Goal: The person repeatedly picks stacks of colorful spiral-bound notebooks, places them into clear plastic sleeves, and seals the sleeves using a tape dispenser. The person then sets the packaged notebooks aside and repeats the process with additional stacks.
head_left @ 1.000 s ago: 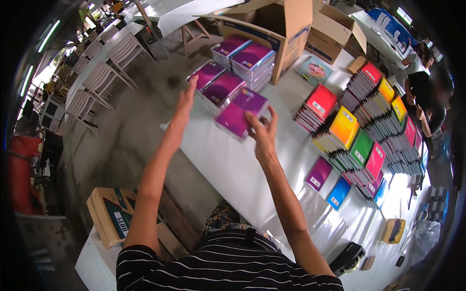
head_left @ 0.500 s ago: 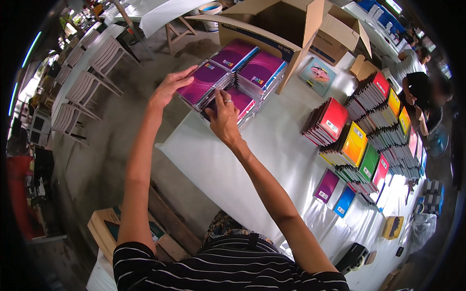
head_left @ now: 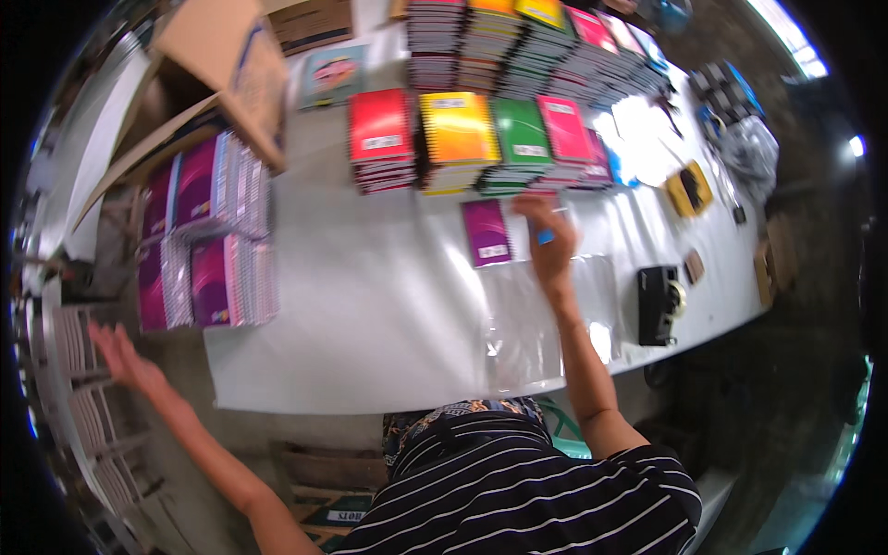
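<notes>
Two bare hands are in view, and we take bearings from the middle of the scene, twelve being at the top. We find the left hand (head_left: pixel 128 361) between eight and nine o'clock, its fingers extended and its grip released, with nothing held; it is just beside the purple notebook stacks (head_left: pixel 211 277), which lie at nine o'clock on the edge of the white table (head_left: pixel 351 333). We note the right hand (head_left: pixel 548 236) at two o'clock, fingers bent and blurred, over the blue notebook (head_left: pixel 544 237), which it partly covers; we cannot tell whether it grasps or merely passes above. Just to its nine o'clock side lies a single purple notebook (head_left: pixel 487 233), flat. Above these we record the red stack (head_left: pixel 379 125) at eleven, the yellow stack (head_left: pixel 460 125) at twelve, and the green stack (head_left: pixel 521 134) and pink stack (head_left: pixel 564 129) towards one. A clear plastic sheet (head_left: pixel 523 319) lies at four and a black tape dispenser (head_left: pixel 655 305) at three. An open carton (head_left: pixel 250 65) stands between ten and eleven, near the purple stacks.
</notes>
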Motion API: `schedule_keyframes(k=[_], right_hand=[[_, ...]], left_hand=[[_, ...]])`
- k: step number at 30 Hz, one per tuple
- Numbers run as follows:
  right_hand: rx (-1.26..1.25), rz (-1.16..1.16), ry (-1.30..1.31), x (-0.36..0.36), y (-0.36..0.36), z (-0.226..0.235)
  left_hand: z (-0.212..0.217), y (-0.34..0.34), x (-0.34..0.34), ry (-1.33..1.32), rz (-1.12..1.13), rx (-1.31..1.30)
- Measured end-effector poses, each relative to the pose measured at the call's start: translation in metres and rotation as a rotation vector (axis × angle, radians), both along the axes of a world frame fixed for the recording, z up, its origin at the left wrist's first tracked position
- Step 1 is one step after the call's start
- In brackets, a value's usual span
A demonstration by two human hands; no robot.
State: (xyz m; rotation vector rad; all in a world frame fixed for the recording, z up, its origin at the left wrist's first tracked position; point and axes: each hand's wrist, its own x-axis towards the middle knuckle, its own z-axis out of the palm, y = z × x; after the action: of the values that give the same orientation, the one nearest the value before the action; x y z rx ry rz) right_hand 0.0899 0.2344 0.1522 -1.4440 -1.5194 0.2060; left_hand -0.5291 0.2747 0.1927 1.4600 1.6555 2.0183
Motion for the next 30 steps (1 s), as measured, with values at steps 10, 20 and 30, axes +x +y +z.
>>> schedule_keyframes(k=[10, 20, 30], right_hand=[[-0.047, -0.196, -0.77, 0.283, 0.03, -0.141], [0.059, -0.153, -0.509, 0.231, -0.051, -0.051], [-0.276, -0.356, -0.325, 0.241, 0.091, -0.044]], left_hand=[[-0.049, -0.063, 0.405, -0.132, -0.677, -0.416], [-0.135, -0.046, 0.685, -1.508, -1.37, -1.086], [-0.128, -0.046, 0.646, -1.255, -1.202, -0.928]])
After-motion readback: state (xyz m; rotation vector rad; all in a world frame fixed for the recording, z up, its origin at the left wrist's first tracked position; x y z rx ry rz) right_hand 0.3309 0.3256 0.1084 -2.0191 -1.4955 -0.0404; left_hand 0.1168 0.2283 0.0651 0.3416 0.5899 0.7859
